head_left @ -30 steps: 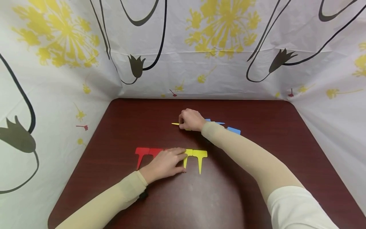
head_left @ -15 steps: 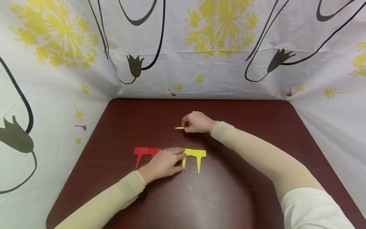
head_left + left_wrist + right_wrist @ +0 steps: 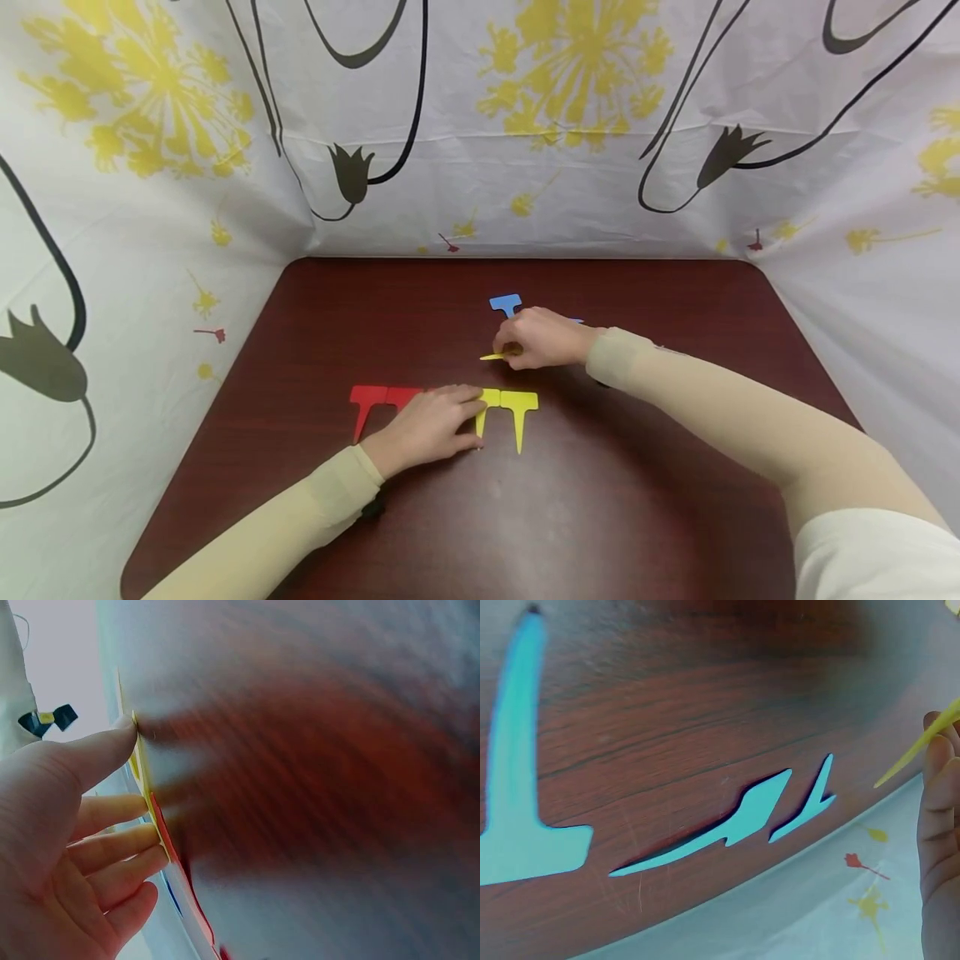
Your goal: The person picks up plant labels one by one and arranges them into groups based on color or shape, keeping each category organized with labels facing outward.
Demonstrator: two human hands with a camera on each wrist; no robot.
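A row of T-shaped plant labels lies on the table, with red labels (image 3: 368,395) on the left and yellow labels (image 3: 519,402) on the right. My left hand (image 3: 431,425) rests over the row's middle, fingers extended and touching it, so part of the row is hidden. In the left wrist view, the thumb and fingertips meet the edges of a yellow label (image 3: 141,761) and a red label (image 3: 180,859). Beyond the row, my right hand (image 3: 543,337) pinches another yellow plant label (image 3: 491,357). The tapered tip of that label (image 3: 915,754) shows in the right wrist view.
Blue T-shaped plant labels lie loose at the back; one blue label (image 3: 506,303) is beyond my right hand. In the right wrist view, a large blue label (image 3: 514,787) lies near two others. A patterned white cloth (image 3: 465,192) stands behind the dark red table (image 3: 360,300).
My right hand, with the yellow plant label, has come nearer and to the right, toward the row. A blue label behind it has come into view. My left hand has stayed on the row.
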